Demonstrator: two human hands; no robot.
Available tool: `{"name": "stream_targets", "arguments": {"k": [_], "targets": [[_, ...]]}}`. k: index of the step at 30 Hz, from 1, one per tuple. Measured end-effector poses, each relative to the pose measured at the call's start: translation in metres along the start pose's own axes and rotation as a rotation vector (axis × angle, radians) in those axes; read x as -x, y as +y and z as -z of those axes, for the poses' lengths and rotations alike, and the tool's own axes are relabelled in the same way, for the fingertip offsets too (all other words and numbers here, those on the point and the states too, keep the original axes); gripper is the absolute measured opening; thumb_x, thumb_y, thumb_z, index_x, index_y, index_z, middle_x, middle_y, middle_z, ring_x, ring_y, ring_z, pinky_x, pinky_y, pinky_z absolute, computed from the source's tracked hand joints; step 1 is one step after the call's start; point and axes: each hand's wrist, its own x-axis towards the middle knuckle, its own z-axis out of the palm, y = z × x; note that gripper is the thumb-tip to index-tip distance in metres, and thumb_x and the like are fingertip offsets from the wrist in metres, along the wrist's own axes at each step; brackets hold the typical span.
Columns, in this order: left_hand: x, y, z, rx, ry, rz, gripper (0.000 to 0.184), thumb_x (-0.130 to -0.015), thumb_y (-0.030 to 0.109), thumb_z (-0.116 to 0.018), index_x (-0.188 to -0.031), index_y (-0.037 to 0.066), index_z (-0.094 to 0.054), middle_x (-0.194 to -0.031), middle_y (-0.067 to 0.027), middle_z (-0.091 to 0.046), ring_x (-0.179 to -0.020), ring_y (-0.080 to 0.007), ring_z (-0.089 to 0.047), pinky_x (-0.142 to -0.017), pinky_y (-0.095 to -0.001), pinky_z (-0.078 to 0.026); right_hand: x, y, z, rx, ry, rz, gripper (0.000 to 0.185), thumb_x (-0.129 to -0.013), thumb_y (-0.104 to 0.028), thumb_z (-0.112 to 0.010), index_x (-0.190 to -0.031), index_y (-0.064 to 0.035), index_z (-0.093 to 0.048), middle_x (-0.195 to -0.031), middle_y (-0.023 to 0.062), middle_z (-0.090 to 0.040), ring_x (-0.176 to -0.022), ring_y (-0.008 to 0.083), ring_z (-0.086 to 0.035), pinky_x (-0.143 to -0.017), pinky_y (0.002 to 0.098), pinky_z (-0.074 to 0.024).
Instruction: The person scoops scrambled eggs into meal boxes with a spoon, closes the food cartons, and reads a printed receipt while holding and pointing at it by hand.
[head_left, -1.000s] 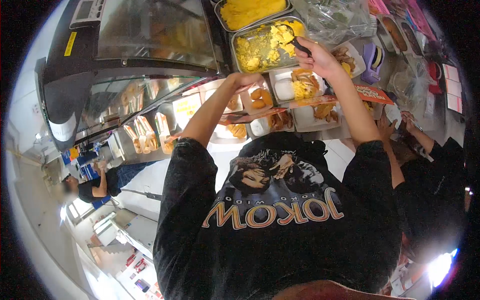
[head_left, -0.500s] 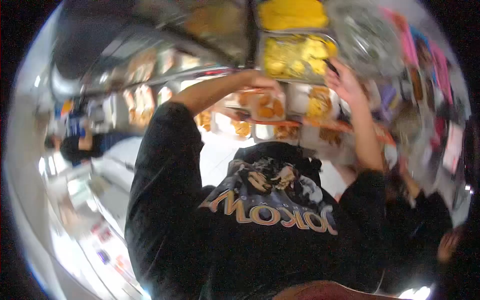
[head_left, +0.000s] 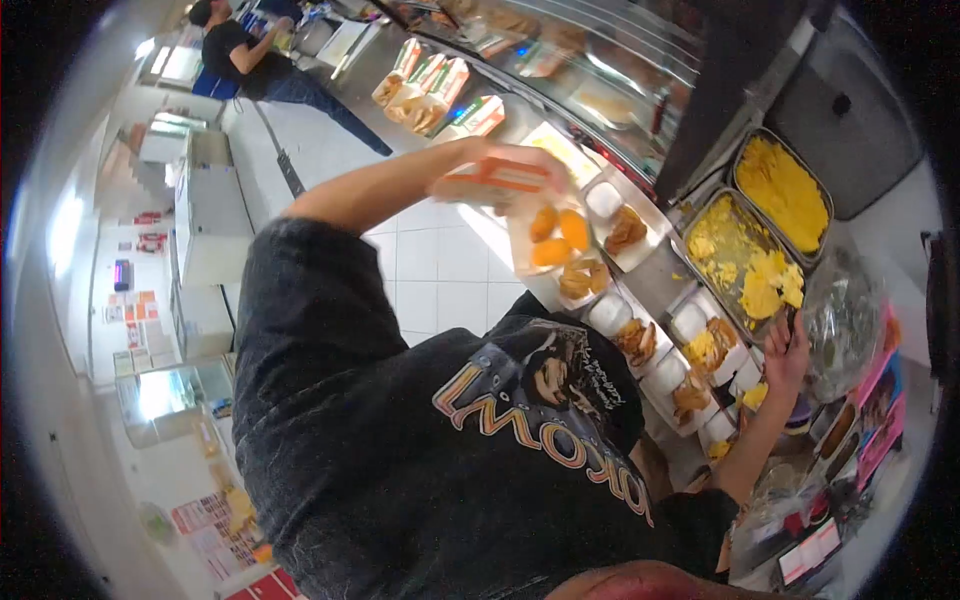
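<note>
My left hand (head_left: 545, 165), blurred, is closed on an open paper box (head_left: 522, 248) with several orange-brown fried pieces (head_left: 558, 238) inside. This box is held at the left edge of the counter, with its printed flap up. At the right, my right hand (head_left: 787, 350) grips the dark handle of a utensil (head_left: 792, 320). The utensil's head is in or over yellow egg at the near end of a metal tray (head_left: 740, 242). Between my hands, open boxes (head_left: 632, 262) hold white rice and fried pieces, and one (head_left: 708, 345) also has yellow egg.
Another tray of yellow food (head_left: 783, 190) lies beyond the egg tray. A glass display case (head_left: 620, 60) runs along the top. Filled cartons (head_left: 420, 95) stand at the upper left. A clear plastic bag (head_left: 843, 310) lies at the right. A person (head_left: 255, 60) is at the far upper left.
The view has turned, so the counter now runs diagonally. My left hand has moved the box of fried pieces leftward along the counter. My right hand stays by the egg tray with the utensil.
</note>
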Motion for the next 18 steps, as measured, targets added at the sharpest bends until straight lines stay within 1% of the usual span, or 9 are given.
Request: {"name": "stream_targets", "arguments": {"k": [1, 3, 4, 5, 7, 11, 13, 15, 18], "targets": [[0.033, -0.048, 0.029, 0.150, -0.172, -0.356, 0.069, -0.072, 0.025, -0.084, -0.128, 0.011, -0.046, -0.120, -0.0138, -0.056, -0.090, -0.0230, -0.068, -0.059, -0.0302, -0.057, 0.000, 0.000, -0.004, 0.003, 0.039, 0.013, 0.022, -0.106, -0.026, -0.046, -0.117, -0.0072, -0.048, -0.063, -0.0015, -0.035, -0.051, 0.0084, -0.030, -0.046, 0.0243, -0.0258], [0.108, -0.057, -0.015, 0.228, 0.110, -0.557, 0.090, -0.063, 0.022, -0.091, -0.135, 0.014, -0.038, -0.136, -0.0159, -0.045, -0.115, -0.0293, -0.059, -0.069, -0.0304, -0.059, 0.004, -0.001, -0.030, 0.069, 0.196, 0.086, 0.022, -0.107, -0.026, -0.044, -0.118, -0.0072, -0.048, -0.063, -0.0016, -0.034, -0.051, 0.0086, -0.029, -0.047, 0.0244, -0.0263], [0.128, -0.081, -0.006, 0.239, 0.178, -0.595, 0.093, -0.062, 0.021, -0.092, -0.137, 0.014, -0.037, -0.139, -0.0159, -0.042, -0.117, -0.0303, -0.057, -0.072, -0.0316, -0.059, 0.007, 0.001, -0.040, 0.102, 0.273, 0.123, 0.022, -0.107, -0.026, -0.043, -0.118, -0.0071, -0.048, -0.063, -0.0016, -0.034, -0.052, 0.0088, -0.028, -0.047, 0.0245, -0.0265], [0.148, -0.106, 0.004, 0.247, 0.247, -0.632, 0.097, -0.061, 0.020, -0.092, -0.139, 0.014, -0.035, -0.142, -0.0159, -0.040, -0.120, -0.0313, -0.055, -0.074, -0.0329, -0.059, 0.002, 0.000, -0.032, 0.062, 0.183, 0.101, 0.019, -0.107, -0.025, -0.044, -0.112, -0.0073, -0.048, -0.063, -0.0019, -0.032, -0.052, 0.0087, -0.028, -0.047, 0.0250, -0.0259], [0.188, -0.170, 0.048, 0.393, 0.327, -0.584, 0.093, -0.063, 0.026, -0.089, -0.140, 0.014, -0.037, -0.141, -0.0150, -0.042, -0.120, -0.0311, -0.055, -0.078, -0.0366, -0.057, -0.017, -0.009, 0.003, -0.019, -0.001, 0.052, 0.019, -0.107, -0.025, -0.044, -0.101, -0.0077, -0.049, -0.064, -0.0025, -0.030, -0.053, 0.0087, -0.026, -0.047, 0.0260, -0.0248], [0.259, -0.296, 0.152, 0.919, 0.382, -0.457, 0.085, -0.068, 0.039, -0.082, -0.141, 0.016, -0.043, -0.139, -0.0131, -0.047, -0.121, -0.0307, -0.054, -0.087, -0.0439, -0.052, -0.024, -0.004, -0.019, -0.001, 0.180, 0.156, 0.020, -0.108, -0.024, -0.041, -0.099, -0.0071, -0.048, -0.063, -0.0017, -0.028, -0.052, 0.0107, -0.025, -0.048, 0.0279, -0.0239], [0.265, -0.333, 0.185, 1.030, 0.369, -0.601, 0.083, -0.071, 0.045, -0.078, -0.142, 0.017, -0.045, -0.138, -0.0122, -0.050, -0.121, -0.0305, -0.053, -0.092, -0.0476, -0.050, -0.028, 0.000, -0.026, -0.001, 0.221, 0.193, 0.020, -0.108, -0.023, -0.040, -0.099, -0.0063, -0.048, -0.063, -0.0007, -0.028, -0.051, 0.0118, -0.024, -0.047, 0.0284, -0.0239], [0.261, -0.348, 0.202, 1.007, 0.386, -0.861, 0.067, -0.082, 0.050, -0.052, -0.139, 0.014, -0.050, -0.136, -0.0145, -0.053, -0.119, -0.0358, -0.053, -0.093, -0.0512, -0.046, -0.035, -0.001, -0.021, 0.007, 0.271, 0.240, 0.021, -0.108, -0.022, -0.039, -0.098, -0.0063, -0.048, -0.063, 0.0005, -0.028, -0.051, 0.0125, -0.024, -0.047, 0.0289, -0.0240], [0.258, -0.365, 0.247, 1.284, 0.838, -0.775, 0.066, -0.084, 0.045, -0.043, -0.142, 0.013, -0.044, -0.140, -0.0162, -0.047, -0.121, -0.0394, -0.051, -0.091, -0.0580, -0.046, -0.043, 0.004, -0.013, -0.012, 0.311, 0.299, 0.023, -0.108, -0.021, -0.035, -0.094, -0.0062, -0.047, -0.063, 0.0019, -0.029, -0.051, 0.0131, -0.023, -0.047, 0.0296, -0.0240]]}}
